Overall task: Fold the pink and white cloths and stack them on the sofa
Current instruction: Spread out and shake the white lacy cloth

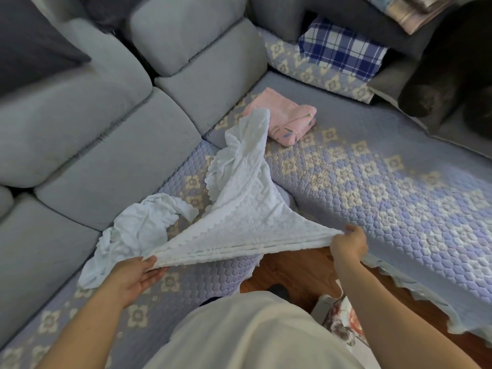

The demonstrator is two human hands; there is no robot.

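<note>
Your left hand (138, 275) sits at about 7 o'clock in the head view, palm turned up, with the thumb pinching one corner of the white embroidered cloth (247, 209) against the fingers. Your right hand (348, 242) is at about 4 o'clock, its fingers curled round the opposite corner of the same edge. Between the two hands that edge is pulled taut into a bunched band. The rest of the cloth runs away from you toward 12 o'clock, scalloped border showing, and lies rumpled on the quilted lilac sofa cover (386, 187).

The far end of the white embroidered cloth reaches the folded pink cloth (285, 118) and overlaps its near-left edge. The pink cloth rests on the sofa seat just above centre, at about 12 o'clock, folded into a compact bundle.

A second, plain white cloth (135, 227) lies crumpled on the seat at about 8 o'clock, just beyond your left hand and partly under the stretched edge.

Grey back cushions (111, 134) fill the 9 to 11 o'clock side. A blue-and-white plaid pillow (343, 51) lies at about 1 o'clock, well apart from the cloths. Wooden floor (300, 270) shows between the seat sections at about 5 o'clock.
</note>
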